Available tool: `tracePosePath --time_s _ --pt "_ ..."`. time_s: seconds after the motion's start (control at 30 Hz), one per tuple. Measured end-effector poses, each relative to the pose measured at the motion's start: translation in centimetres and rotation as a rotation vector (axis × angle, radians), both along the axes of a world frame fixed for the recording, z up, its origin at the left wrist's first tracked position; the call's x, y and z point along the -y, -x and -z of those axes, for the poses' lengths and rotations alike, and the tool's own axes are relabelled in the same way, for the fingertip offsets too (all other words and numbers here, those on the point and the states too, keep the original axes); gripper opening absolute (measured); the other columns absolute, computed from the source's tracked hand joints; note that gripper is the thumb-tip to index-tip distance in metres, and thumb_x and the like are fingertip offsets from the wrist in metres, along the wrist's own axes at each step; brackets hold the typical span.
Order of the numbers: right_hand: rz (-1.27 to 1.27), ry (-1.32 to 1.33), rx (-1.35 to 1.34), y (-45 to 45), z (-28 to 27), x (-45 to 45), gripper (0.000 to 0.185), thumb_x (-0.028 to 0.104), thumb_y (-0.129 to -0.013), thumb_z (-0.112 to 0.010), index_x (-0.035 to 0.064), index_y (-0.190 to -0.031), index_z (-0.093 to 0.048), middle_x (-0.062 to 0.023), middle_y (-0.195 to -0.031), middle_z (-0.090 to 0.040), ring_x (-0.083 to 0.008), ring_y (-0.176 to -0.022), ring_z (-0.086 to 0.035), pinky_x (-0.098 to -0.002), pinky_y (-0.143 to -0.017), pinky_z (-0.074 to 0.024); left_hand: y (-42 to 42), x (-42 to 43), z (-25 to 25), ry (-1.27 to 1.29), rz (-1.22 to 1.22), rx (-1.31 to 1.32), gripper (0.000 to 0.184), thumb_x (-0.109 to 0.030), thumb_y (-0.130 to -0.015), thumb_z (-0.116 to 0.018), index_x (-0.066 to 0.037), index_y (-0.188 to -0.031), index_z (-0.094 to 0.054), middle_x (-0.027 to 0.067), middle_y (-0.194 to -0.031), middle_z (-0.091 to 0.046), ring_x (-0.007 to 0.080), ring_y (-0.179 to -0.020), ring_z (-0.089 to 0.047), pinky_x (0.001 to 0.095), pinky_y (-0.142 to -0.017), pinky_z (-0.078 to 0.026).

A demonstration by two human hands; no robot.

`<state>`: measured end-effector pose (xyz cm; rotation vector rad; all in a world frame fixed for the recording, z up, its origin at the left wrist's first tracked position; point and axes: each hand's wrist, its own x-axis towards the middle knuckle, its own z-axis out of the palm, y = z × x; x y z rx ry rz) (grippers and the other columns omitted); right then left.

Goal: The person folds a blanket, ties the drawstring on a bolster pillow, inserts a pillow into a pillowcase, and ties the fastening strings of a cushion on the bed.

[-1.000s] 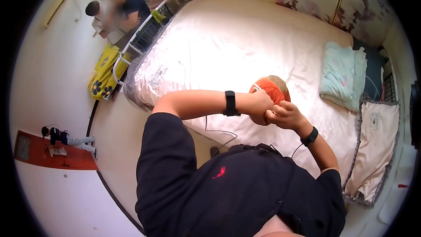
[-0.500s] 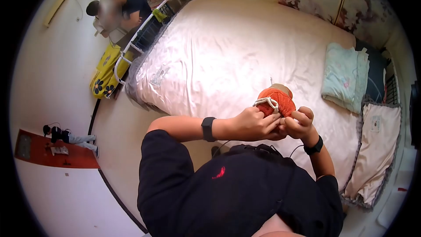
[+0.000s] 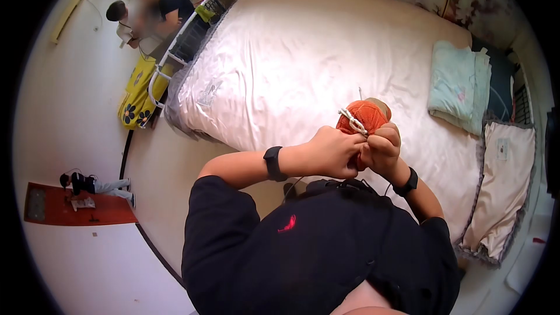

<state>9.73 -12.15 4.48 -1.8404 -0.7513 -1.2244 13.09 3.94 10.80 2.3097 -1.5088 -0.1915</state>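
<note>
Orange bundle point(image 3: 368, 114) gripped at its near end by curled left hand point(image 3: 335, 153) and right hand point(image 3: 382, 147), exact pinch hidden | best steadied by one hand, worked gently by the other | pale cord point(image 3: 353, 121) looped across it, best kept unsnagged | held before dark shirt point(image 3: 318, 236), beside bed point(image 3: 280, 70)

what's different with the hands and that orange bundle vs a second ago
The left hand has drawn back toward the body; the white cord, earlier mostly covered, now shows as loops on the front of the orange bundle. The right hand is curled more tightly. Whether either took or released cord is hidden. Both hands remain at the bundle; bed and folded blanket unchanged.
</note>
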Motion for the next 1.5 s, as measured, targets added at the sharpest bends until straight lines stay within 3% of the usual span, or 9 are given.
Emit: tracePosePath --time_s 0.13,0.47,0.77,0.97,1.03,1.1,1.13,1.3,1.5 --pt "-0.040 0.048 0.012 -0.1 0.1 -0.6 0.022 0.005 -0.063 -0.067 0.0095 -0.083 -0.059 -0.0021 -0.077 -0.048 -0.0196 -0.064 -0.045 -0.0304 -0.056 -0.0401 -0.7 0.1 0.6 -0.177 0.036 -0.077 0.026 -0.024 -0.062 -0.062 -0.017 -0.086 -0.058 0.0051 -0.060 -0.057 0.0277 -0.052 -0.056 0.0365 -0.045 -0.043" --pt "-0.021 0.243 0.064 0.5 1.0 -0.5 0.019 0.010 -0.066 -0.067 0.0113 -0.082 -0.057 -0.0015 -0.077 -0.048 -0.0168 -0.064 -0.046 -0.0284 -0.057 -0.0412 -1.8 -0.6 2.4 -0.046 0.257 -0.105 0.023 -0.029 -0.068 -0.065 -0.023 -0.088 -0.058 0.0030 -0.061 -0.058 0.0258 -0.054 -0.056 0.0351 -0.046 -0.042" --pt "0.199 0.447 0.253 0.6 -1.5 1.8 0.011 0.019 -0.069 -0.062 0.0132 -0.074 -0.054 0.0051 -0.084 -0.049 -0.0139 -0.074 -0.049 -0.0303 -0.067 -0.0426 -1.0 -2.2 0.2 0.035 0.347 0.353 0.013 -0.022 -0.080 -0.060 -0.012 -0.079 -0.053 -0.0027 -0.069 -0.054 0.0162 -0.054 -0.055 0.0289 -0.041 -0.040" --pt "0.122 0.380 0.147 -0.8 -1.9 1.4 0.017 0.020 -0.065 -0.070 0.0119 -0.074 -0.058 0.0005 -0.088 -0.052 -0.0171 -0.077 -0.051 -0.0325 -0.066 -0.0436 -1.2 -1.5 1.3 0.149 0.132 0.041 0.022 -0.033 -0.073 -0.065 -0.013 -0.073 -0.056 0.0001 -0.066 -0.058 0.0197 -0.058 -0.058 0.0309 -0.046 -0.043" --pt "0.116 0.339 -0.013 -0.5 -2.0 1.4 0.033 0.021 -0.062 -0.075 0.0098 -0.089 -0.061 -0.0049 -0.101 -0.054 -0.0227 -0.090 -0.054 -0.0356 -0.075 -0.0452 -1.8 -1.7 0.6 0.162 -0.051 -0.094 0.021 -0.027 -0.068 -0.067 -0.008 -0.070 -0.058 0.0057 -0.064 -0.057 0.0226 -0.060 -0.057 0.0326 -0.050 -0.043" --pt "-0.090 -0.002 -0.474 -0.1 -2.6 1.1 0.061 0.024 -0.059 -0.079 0.0091 -0.112 -0.053 -0.0126 -0.121 -0.047 -0.0305 -0.109 -0.048 -0.0409 -0.089 -0.0419 -2.5 -2.1 0.0 0.293 -0.199 -0.294 0.022 -0.021 -0.066 -0.066 -0.003 -0.066 -0.054 0.0082 -0.060 -0.051 0.0197 -0.055 -0.051 0.0305 -0.050 -0.040" --pt "-0.131 0.095 -0.562 0.0 -2.5 1.2 0.088 0.023 -0.056 -0.082 0.0102 -0.130 -0.035 -0.0171 -0.134 -0.036 -0.0350 -0.123 -0.036 -0.0446 -0.099 -0.0343 -3.1 -2.2 0.3 0.401 -0.274 -0.344 0.022 -0.016 -0.065 -0.065 0.000 -0.066 -0.049 0.0083 -0.057 -0.045 0.0148 -0.053 -0.044 0.0284 -0.051 -0.038" --pt "-0.068 -0.003 -0.477 -0.2 -1.5 -0.1 0.109 0.020 -0.051 -0.086 0.0109 -0.137 -0.019 -0.0210 -0.136 -0.031 -0.0345 -0.127 -0.032 -0.0419 -0.101 -0.0329 -3.0 -1.9 -0.9 0.656 -0.248 -0.569 0.030 -0.002 -0.067 -0.062 -0.003 -0.060 -0.032 -0.0012 -0.057 -0.029 0.0058 -0.057 -0.030 0.0254 -0.049 -0.026" --pt "-0.575 -0.267 -0.870 -0.2 -1.6 1.6 0.128 0.023 -0.044 -0.089 0.0121 -0.141 -0.006 -0.0186 -0.140 -0.026 -0.0311 -0.130 -0.028 -0.0414 -0.105 -0.0264 -1.7 -2.7 -3.6 0.929 -0.143 -0.852 0.031 0.008 -0.065 -0.054 -0.005 -0.061 -0.025 -0.0032 -0.062 -0.025 0.0062 -0.060 -0.024 0.0250 -0.052 -0.023"
